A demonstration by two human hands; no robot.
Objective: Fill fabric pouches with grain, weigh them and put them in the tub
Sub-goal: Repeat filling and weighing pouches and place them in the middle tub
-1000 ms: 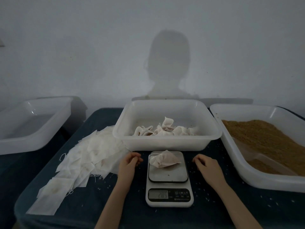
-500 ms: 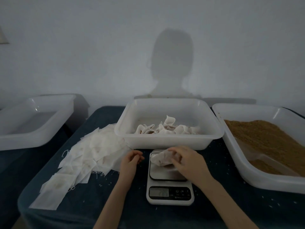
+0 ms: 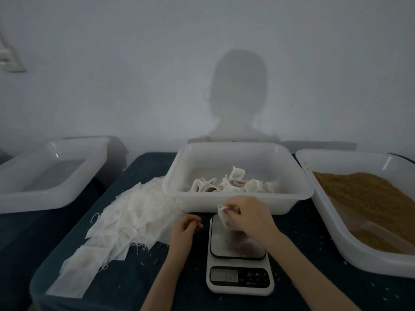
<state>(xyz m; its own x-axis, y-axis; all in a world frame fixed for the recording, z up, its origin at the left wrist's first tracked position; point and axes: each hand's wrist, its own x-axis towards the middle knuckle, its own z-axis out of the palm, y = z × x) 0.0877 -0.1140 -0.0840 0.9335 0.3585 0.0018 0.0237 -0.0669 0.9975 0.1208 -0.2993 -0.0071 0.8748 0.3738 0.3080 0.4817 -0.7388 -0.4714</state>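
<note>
Right hand [image 3: 248, 215] hides most of the gripped pouch [image 3: 223, 213]; scale [image 3: 239, 276] digits unreadable.

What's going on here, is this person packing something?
A person is filling small fabric pouches with grain and weighing them. The right hand grips a filled pouch over the scale, just in front of the middle tub, which already holds several filled pouches. The left hand rests loosely curled on the table, holding nothing. Empty pouches lie piled to the left, and a tub of brown grain sits on the right.
</note>
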